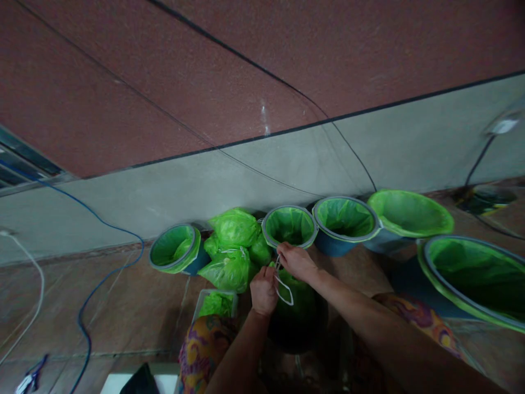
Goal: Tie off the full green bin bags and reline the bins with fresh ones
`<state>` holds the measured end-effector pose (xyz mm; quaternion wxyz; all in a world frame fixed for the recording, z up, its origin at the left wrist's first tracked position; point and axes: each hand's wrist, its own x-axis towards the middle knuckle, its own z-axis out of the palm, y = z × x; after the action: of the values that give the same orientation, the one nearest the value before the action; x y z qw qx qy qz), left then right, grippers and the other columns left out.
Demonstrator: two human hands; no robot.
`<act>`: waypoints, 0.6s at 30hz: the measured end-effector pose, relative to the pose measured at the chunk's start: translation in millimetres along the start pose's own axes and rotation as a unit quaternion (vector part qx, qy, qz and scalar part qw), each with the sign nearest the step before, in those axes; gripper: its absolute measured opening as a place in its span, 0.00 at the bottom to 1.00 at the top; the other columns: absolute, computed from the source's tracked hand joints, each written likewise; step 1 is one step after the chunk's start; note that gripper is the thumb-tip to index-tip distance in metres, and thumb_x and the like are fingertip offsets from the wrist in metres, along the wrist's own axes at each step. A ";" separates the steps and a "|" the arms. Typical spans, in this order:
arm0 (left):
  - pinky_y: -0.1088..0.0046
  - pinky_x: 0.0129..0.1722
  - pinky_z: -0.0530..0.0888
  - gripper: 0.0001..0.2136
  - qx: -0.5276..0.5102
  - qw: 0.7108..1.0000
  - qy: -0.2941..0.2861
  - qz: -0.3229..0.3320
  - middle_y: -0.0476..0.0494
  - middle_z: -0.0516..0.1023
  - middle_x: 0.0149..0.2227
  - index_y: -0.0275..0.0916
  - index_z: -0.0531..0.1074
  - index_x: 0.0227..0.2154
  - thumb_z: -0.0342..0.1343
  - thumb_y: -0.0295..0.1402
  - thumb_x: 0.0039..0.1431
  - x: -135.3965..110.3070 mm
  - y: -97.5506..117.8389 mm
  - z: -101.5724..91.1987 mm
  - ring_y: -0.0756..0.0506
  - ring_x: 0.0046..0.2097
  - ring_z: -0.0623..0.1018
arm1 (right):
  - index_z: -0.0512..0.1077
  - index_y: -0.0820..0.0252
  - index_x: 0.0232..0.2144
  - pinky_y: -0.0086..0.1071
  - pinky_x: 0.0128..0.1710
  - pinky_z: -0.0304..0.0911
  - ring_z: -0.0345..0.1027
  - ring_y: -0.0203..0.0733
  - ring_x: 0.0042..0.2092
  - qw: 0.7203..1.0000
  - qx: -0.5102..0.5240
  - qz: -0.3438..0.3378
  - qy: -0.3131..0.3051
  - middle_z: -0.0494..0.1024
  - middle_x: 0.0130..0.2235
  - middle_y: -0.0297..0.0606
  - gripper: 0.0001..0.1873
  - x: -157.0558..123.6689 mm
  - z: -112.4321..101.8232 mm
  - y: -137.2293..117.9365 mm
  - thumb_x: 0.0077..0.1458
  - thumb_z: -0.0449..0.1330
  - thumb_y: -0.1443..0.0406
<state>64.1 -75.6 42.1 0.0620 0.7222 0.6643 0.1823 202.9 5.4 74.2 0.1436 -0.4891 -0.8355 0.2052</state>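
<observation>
Down on the brown floor (123,306), 5 blue buckets (330,246) with green liners stand by the wall. Full green bags (233,246) lie piled between 2 of them. Nearer, a green bag (303,295) sits in a dark bin. The left hand (263,290) and right hand (297,261) are close together, both pinching its white string (291,302).
</observation>
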 end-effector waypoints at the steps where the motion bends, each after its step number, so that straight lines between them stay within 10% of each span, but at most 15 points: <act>1: 0.74 0.31 0.64 0.11 0.004 1.000 0.001 -0.004 0.42 0.74 0.33 0.39 0.71 0.33 0.43 0.29 0.64 0.0 0.7 -0.4 0.48 0.33 0.73 | 0.70 0.62 0.39 0.30 0.38 0.60 0.71 0.41 0.39 1.000 -0.018 0.013 0.019 0.76 0.41 0.45 0.11 0.8 -4.6 0.9 0.59 0.49 0.69; 9: 0.73 0.33 0.66 0.11 0.001 1.000 -0.001 -0.025 0.42 0.75 0.34 0.38 0.71 0.34 0.42 0.29 0.64 0.6 3.7 -3.9 0.47 0.34 0.74 | 0.71 0.59 0.35 0.31 0.35 0.60 0.71 0.43 0.38 0.953 0.044 0.222 0.202 0.77 0.40 0.43 0.10 13.1 -28.7 32.6 0.58 0.54 0.60; 13: 0.75 0.34 0.67 0.10 -0.058 0.997 0.016 -0.043 0.43 0.75 0.34 0.39 0.71 0.34 0.44 0.29 0.63 2.2 2.1 -1.1 0.48 0.34 0.75 | 0.70 0.59 0.27 0.30 0.27 0.61 0.68 0.38 0.26 0.918 0.244 0.298 0.096 0.76 0.26 0.39 0.18 15.4 -31.0 36.1 0.56 0.55 0.51; 18: 0.76 0.35 0.67 0.10 -0.199 0.979 0.014 -0.042 0.47 0.77 0.31 0.39 0.73 0.32 0.46 0.31 0.62 6.6 0.3 1.7 0.50 0.33 0.75 | 0.71 0.62 0.37 0.28 0.21 0.63 0.62 0.32 0.19 0.768 0.558 0.313 -0.023 0.74 0.22 0.37 0.31 12.0 -31.1 21.6 0.62 0.40 0.45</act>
<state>65.4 -68.9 41.8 0.2024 0.6640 0.6457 0.3181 227.2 31.7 91.4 0.3001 -0.5520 -0.3778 0.6801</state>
